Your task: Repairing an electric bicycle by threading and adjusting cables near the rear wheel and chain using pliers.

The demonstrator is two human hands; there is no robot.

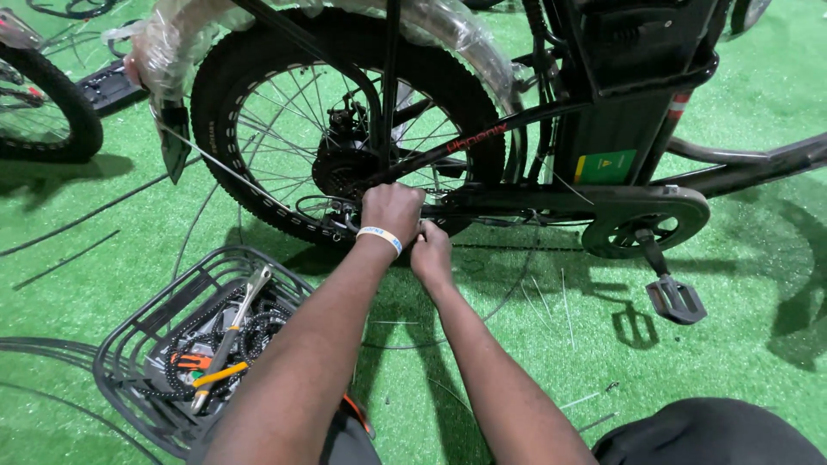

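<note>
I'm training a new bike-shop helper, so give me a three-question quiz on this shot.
1. True or false: both hands are at the rear wheel, near its hub.
2. Which sits left of the left hand? A) a wire basket holding tools B) a pedal C) a helmet
3. Fill in: the right hand works just below the black ____ that runs from the hub towards the crank.

Key
1. True: they meet by the hub.
2. A: the wire basket lies on the green turf; the pedal is to the right.
3. Frame tube.
</note>
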